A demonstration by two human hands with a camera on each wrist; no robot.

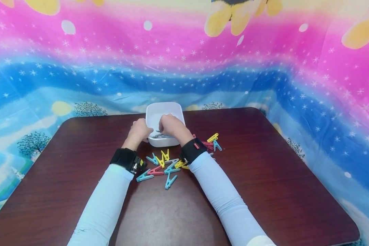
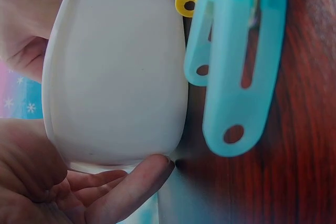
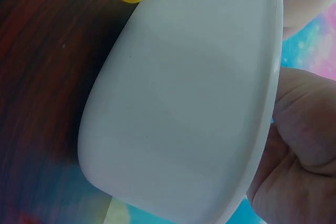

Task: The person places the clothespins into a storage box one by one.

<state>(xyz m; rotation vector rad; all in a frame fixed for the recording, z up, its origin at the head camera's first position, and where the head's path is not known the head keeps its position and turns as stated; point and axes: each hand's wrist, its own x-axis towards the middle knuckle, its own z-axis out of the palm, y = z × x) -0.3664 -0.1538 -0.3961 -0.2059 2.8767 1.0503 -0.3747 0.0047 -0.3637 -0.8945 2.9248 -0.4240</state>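
A white plastic basin [image 1: 163, 141] stands near the table's far edge, with a few grey clothespins [image 1: 157, 135] in its near end. My left hand [image 1: 139, 130] grips the basin's left side, thumb at the rim; in the left wrist view its fingers [image 2: 131, 190] lie against the outer wall. Reaching over the near rim, my right hand [image 1: 172, 127] is inside the basin with curled fingers, and seems to pinch a grey clothespin at its fingertips. In the right wrist view the basin wall hides those fingertips.
In front of the basin lie loose clothespins: blue [image 1: 170, 181], yellow [image 1: 160, 161], red [image 1: 155, 171] and grey [image 1: 172, 161]. Others, including a yellow one [image 1: 213, 137], lie right of the right wrist. A patterned cloth [image 1: 184, 68] hangs behind the brown table [image 1: 264, 177].
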